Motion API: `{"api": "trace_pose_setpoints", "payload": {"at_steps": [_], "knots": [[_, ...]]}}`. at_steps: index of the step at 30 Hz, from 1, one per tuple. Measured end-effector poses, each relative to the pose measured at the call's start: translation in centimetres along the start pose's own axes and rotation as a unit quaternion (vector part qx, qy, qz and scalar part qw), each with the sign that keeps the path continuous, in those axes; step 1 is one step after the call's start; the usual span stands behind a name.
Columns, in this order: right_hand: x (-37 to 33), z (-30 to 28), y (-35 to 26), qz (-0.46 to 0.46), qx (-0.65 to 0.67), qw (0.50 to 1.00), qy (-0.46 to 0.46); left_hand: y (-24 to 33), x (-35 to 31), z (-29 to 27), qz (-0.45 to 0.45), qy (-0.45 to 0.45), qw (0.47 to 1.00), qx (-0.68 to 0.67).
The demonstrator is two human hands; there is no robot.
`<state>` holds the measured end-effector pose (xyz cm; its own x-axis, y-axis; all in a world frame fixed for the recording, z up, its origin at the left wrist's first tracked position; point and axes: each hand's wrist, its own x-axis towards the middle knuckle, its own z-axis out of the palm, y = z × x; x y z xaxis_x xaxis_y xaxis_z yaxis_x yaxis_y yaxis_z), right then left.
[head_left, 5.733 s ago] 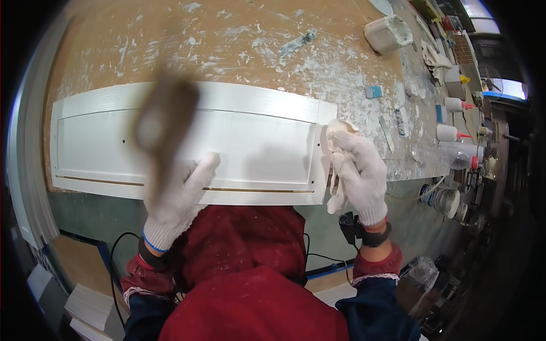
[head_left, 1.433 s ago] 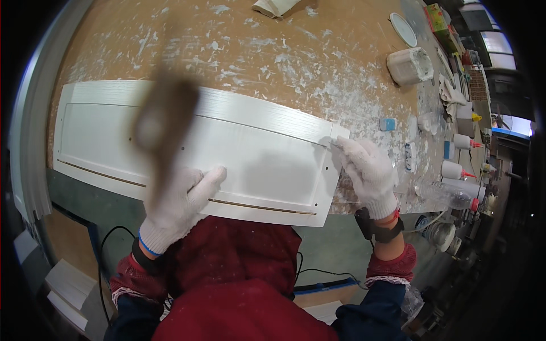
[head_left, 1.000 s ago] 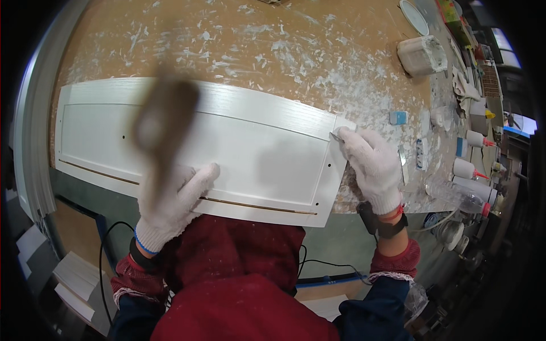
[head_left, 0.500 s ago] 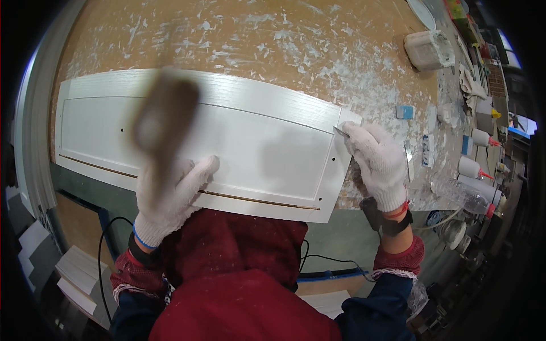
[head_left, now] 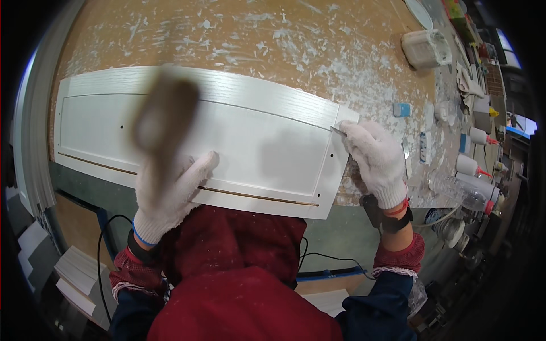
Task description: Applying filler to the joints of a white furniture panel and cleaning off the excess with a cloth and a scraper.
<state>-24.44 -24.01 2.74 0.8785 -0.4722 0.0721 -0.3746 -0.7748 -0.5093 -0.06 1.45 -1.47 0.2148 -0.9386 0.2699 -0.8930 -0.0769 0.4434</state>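
Where white panel [head_left: 239, 136] ends, right hand [head_left: 372, 159] with thin tool [head_left: 338, 130], table [head_left: 256, 51] beyond

Two gloved hands are counted: the right hand [head_left: 372, 159] grips one thin tool [head_left: 337, 131], and left of that grip are the left hand [head_left: 168, 193] and one white panel [head_left: 244, 142] showing at least three dark holes [head_left: 331, 155] and one long slot [head_left: 256, 195]. Right of the grip are two red-tipped white bottles [head_left: 467, 165] and one red-capped clear bottle [head_left: 463, 193]. Beyond the grip, toward the upper right, one whitish tub [head_left: 425, 49] is noted.
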Motion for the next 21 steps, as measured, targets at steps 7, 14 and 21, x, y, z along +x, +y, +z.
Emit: {"api": "trace_pose_setpoints", "payload": {"at_steps": [7,14,21], "knots": [[-0.1,0.3,0.1,-0.014,-0.027,0.999,0.029,0.3,0.1,0.1,-0.005,-0.002,1.0,-0.001],[0.0,-0.2,0.4,0.01,-0.025,0.999,-0.022,-0.1,-0.1,0.2,-0.006,-0.001,1.0,-0.002],[0.3,0.1,-0.5,-0.004,-0.027,1.0,0.012,0.2,0.1,0.2,-0.009,0.003,1.0,-0.002]]}}
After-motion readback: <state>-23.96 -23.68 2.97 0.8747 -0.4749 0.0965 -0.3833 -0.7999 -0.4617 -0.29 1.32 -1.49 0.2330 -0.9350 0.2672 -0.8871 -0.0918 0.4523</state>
